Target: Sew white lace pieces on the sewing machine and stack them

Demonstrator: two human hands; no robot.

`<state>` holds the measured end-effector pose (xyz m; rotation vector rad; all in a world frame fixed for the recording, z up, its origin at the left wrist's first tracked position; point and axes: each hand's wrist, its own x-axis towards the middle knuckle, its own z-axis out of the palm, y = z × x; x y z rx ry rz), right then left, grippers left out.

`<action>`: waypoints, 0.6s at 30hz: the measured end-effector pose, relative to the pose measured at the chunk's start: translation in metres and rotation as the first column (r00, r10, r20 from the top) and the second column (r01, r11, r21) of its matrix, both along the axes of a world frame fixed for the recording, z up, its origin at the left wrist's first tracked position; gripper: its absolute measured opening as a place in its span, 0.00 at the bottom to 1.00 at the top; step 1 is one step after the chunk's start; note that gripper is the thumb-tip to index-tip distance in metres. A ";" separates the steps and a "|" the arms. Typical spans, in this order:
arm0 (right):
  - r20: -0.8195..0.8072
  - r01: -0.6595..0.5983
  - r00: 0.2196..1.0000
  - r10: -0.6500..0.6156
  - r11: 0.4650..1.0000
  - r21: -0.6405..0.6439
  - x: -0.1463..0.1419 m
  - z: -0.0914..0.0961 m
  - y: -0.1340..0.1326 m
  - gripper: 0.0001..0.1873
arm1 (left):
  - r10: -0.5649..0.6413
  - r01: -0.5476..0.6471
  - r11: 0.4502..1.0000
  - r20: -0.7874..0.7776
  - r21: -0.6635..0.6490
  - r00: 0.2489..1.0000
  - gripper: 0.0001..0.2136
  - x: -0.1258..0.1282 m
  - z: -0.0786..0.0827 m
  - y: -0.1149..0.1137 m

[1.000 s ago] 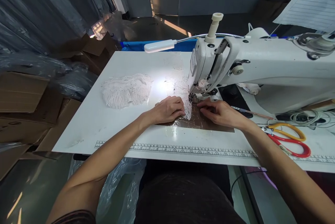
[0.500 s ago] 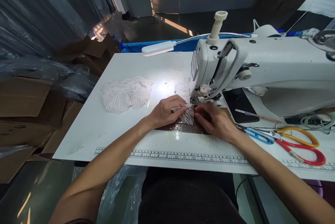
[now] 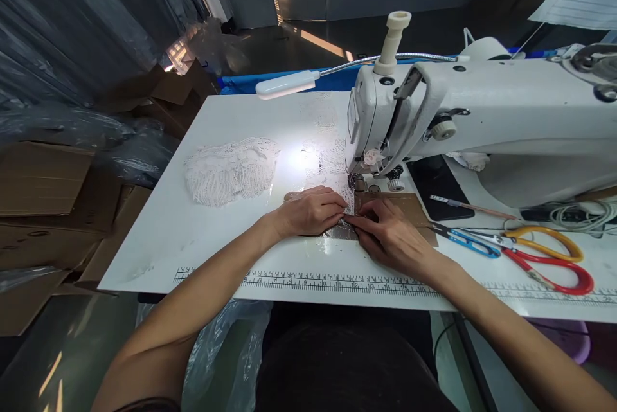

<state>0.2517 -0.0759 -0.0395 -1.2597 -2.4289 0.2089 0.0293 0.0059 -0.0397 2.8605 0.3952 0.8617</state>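
A strip of white lace [image 3: 332, 174] runs under the needle area of a white sewing machine [image 3: 376, 116] and toward me. My left hand [image 3: 313, 211] lies over its near end, fingers curled together and gripping the lace. Coming from the right, my right hand [image 3: 393, 232] pinches the lace's edge, its fingertips meeting those of the left just in front of the presser foot. Beneath both hands is a brown, shiny plate [image 3: 405, 206] on the table. The part of the lace inside my fingers is hidden.
A heap of white fringed lace [image 3: 231, 171] lies left on the white table [image 3: 159, 232]. A lit lamp [image 3: 286, 85] hangs over it. Thread snips [image 3: 475, 243], red-and-yellow-handled scissors [image 3: 544, 251] and a thin pen-like tool [image 3: 470, 206] lie right. A printed ruler [image 3: 308, 283] follows the front edge.
Both hands have come slightly toward me and closer together at the lace's near end. The left fingers have curled down over it, and more lace shows behind them by the needle.
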 end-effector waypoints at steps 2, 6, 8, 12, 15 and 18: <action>-0.001 -0.008 1.000 0.008 1.000 -0.007 0.001 0.001 0.001 0.18 | 0.013 -0.012 0.999 -0.017 0.050 1.000 0.07 0.000 0.001 -0.001; -0.014 -0.006 1.000 0.006 1.000 -0.012 -0.001 0.000 0.001 0.18 | 0.040 -0.038 0.995 -0.021 0.091 0.999 0.07 0.000 0.002 -0.001; -0.015 -0.001 1.000 0.000 1.000 -0.013 -0.002 -0.001 -0.001 0.18 | 0.047 -0.046 0.996 -0.018 0.071 0.999 0.07 -0.001 0.002 -0.001; -0.047 -0.016 0.999 0.013 0.997 -0.073 0.002 0.010 0.004 0.18 | 0.047 -0.046 0.999 -0.051 0.028 0.998 0.07 -0.001 0.001 -0.002; -0.162 -0.146 0.981 0.105 0.954 -0.263 0.014 0.024 0.021 0.16 | 0.022 -0.022 1.000 -0.074 0.005 0.997 0.08 -0.002 0.002 -0.001; -0.215 -0.060 0.976 -0.025 0.922 -0.382 0.027 0.026 0.039 0.17 | 0.000 -0.002 1.000 -0.088 -0.015 0.996 0.07 -0.002 0.003 0.001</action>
